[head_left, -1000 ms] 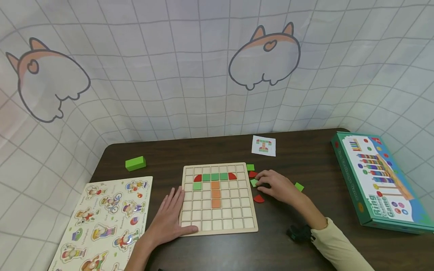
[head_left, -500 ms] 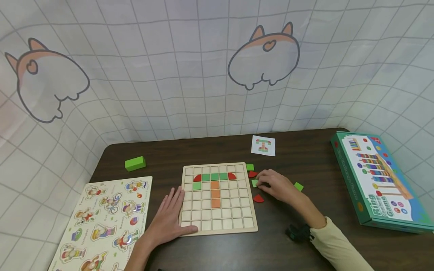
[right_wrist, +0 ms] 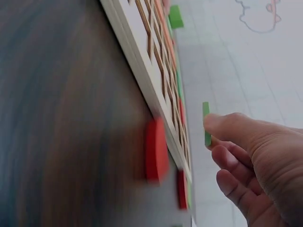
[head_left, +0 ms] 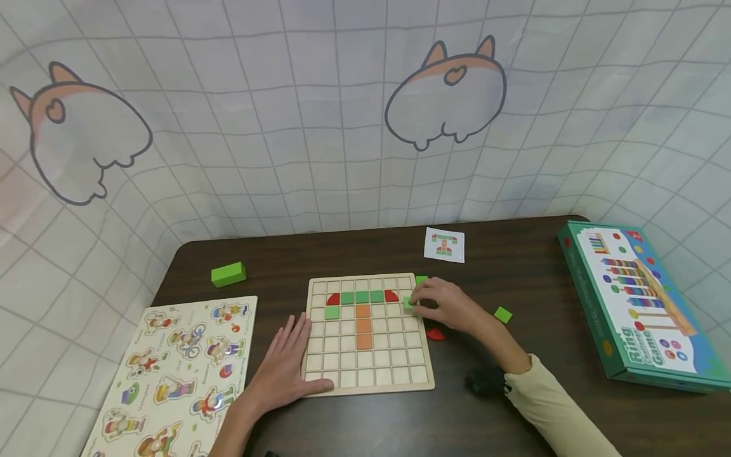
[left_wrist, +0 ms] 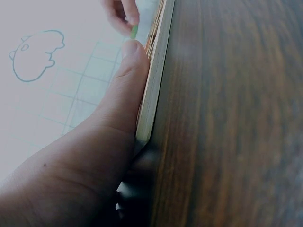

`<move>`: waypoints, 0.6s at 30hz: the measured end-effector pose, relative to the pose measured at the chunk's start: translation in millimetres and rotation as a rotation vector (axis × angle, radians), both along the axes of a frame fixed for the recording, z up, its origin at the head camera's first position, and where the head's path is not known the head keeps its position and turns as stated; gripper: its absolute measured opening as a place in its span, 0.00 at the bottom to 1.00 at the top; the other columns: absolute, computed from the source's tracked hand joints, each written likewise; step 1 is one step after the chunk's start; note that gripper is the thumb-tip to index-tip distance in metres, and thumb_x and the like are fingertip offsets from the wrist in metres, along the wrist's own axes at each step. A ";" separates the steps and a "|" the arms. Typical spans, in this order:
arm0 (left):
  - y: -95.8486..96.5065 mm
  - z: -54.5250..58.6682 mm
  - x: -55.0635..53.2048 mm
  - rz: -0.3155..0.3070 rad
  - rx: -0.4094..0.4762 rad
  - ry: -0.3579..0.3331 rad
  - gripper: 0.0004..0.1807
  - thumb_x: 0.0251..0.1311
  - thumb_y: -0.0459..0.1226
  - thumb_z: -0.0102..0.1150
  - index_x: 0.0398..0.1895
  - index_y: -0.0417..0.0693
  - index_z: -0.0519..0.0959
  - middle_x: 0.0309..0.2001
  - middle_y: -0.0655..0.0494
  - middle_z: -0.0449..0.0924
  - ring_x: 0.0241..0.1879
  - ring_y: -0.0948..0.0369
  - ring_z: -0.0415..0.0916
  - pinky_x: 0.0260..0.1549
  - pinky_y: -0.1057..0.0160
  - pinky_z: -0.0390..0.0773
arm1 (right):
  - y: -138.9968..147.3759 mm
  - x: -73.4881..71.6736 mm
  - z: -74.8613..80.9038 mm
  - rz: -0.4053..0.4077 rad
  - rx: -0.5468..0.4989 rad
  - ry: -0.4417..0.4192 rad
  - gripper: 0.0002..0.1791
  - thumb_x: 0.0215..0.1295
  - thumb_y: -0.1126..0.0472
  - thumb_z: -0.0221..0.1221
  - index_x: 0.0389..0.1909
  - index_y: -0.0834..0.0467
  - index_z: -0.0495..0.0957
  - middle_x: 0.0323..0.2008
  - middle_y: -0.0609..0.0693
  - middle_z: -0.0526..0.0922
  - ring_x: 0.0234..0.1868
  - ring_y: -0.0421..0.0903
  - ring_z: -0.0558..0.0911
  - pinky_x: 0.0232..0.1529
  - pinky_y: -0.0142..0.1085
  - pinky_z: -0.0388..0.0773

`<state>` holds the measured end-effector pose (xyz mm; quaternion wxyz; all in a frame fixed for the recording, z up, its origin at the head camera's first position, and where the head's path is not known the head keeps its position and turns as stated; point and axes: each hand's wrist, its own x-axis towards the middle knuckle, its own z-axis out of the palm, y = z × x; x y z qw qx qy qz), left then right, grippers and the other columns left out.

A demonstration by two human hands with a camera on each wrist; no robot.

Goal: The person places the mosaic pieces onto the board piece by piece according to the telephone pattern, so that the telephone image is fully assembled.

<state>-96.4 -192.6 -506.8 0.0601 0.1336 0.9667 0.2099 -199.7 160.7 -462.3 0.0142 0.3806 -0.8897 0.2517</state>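
Green square tile point(head_left: 408, 303) in fingers point(right_wrist: 227, 183), above wooden grid board point(head_left: 374, 361)

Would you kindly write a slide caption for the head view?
The right hand pinches a green tile above a gridded board while the left hand touches the board's left edge.

Grid board point(head_left: 381, 343) in all three views

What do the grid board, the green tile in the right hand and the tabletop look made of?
Grid board: probably bare wood, matte, given its pale frame.
Green tile: matte painted wood or plastic; uniform color leaves it open.
Tabletop: dark, lightly glossy wood or laminate; streaky grain shows.
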 end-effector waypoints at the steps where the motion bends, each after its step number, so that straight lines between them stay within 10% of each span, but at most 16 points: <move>1: -0.1 0.3 0.0 0.000 0.002 0.000 0.69 0.41 0.75 0.58 0.77 0.43 0.45 0.79 0.49 0.39 0.79 0.46 0.36 0.73 0.41 0.47 | -4.8 -0.3 -0.9 0.014 0.001 -0.007 0.09 0.61 0.60 0.65 0.42 0.55 0.85 0.45 0.50 0.83 0.46 0.47 0.80 0.45 0.42 0.80; 18: 0.2 1.6 1.0 0.001 -0.008 -0.012 0.69 0.41 0.76 0.57 0.78 0.43 0.45 0.79 0.49 0.38 0.79 0.46 0.36 0.74 0.41 0.46 | -36.9 -1.8 -5.5 0.035 0.118 0.002 0.08 0.62 0.61 0.63 0.41 0.56 0.86 0.45 0.51 0.82 0.47 0.47 0.79 0.46 0.38 0.82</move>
